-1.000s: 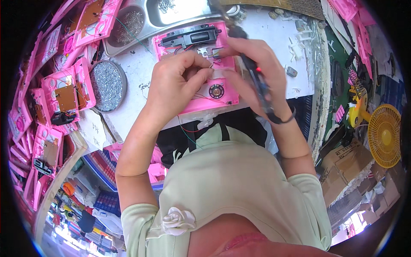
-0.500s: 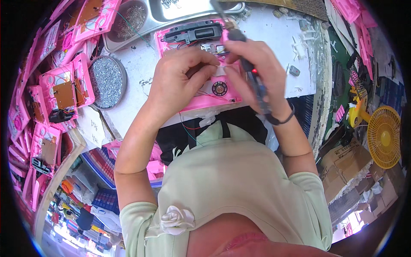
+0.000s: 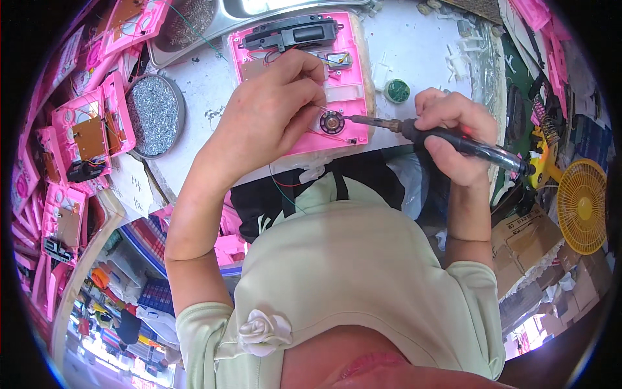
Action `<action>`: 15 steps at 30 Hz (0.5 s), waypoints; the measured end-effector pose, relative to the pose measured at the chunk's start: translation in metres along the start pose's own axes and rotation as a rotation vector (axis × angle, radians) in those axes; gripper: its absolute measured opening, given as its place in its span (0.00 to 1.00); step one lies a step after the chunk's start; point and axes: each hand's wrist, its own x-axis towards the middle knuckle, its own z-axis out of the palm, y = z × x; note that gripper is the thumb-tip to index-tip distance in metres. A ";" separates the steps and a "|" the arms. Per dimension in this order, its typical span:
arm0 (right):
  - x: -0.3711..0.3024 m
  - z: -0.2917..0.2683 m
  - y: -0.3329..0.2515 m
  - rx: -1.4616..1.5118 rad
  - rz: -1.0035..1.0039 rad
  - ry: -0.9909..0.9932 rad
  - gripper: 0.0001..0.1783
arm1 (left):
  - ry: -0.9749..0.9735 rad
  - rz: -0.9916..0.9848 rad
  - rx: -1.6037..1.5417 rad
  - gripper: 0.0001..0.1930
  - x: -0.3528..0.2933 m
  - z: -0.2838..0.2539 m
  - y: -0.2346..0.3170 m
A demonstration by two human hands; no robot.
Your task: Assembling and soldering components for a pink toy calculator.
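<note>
My right hand [image 3: 457, 133] is closed round the dark handle of a soldering iron [image 3: 463, 144]. The iron's tip reaches left to a small round speaker [image 3: 332, 122] at the near side of a pink plastic housing [image 3: 358, 52]. My left hand [image 3: 275, 107] lies over the housing's left part, thumb and fingers pinched together beside the speaker; what is between the fingertips is too small to make out. Along the housing's far side sits a black plastic part [image 3: 291, 37]. Thin wires run inside, past a small boxed component [image 3: 339, 61] and a whitish strip [image 3: 343, 93].
A round dish of small metal screws [image 3: 155, 117] and a metal tray [image 3: 223, 32] stand left and far. Pink housings [image 3: 84, 136] pile at the left. A small green round item [image 3: 396, 91] lies right of the housing. A yellow fan [image 3: 583, 206] is at the far right.
My right hand has moved right and nearer, and the soldering iron now points left at the speaker. My left hand has shifted slightly. The whitish strip shows uncovered.
</note>
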 end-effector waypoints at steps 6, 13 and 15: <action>0.011 0.007 0.008 -0.068 0.039 -0.048 0.11 | -0.002 0.030 0.000 0.12 0.000 -0.001 -0.001; 0.016 0.009 0.009 -0.078 0.060 -0.076 0.11 | 0.002 0.031 0.010 0.12 0.001 0.000 0.002; 0.017 0.009 0.009 -0.094 0.051 -0.085 0.11 | -0.006 0.029 0.022 0.12 0.001 0.000 0.002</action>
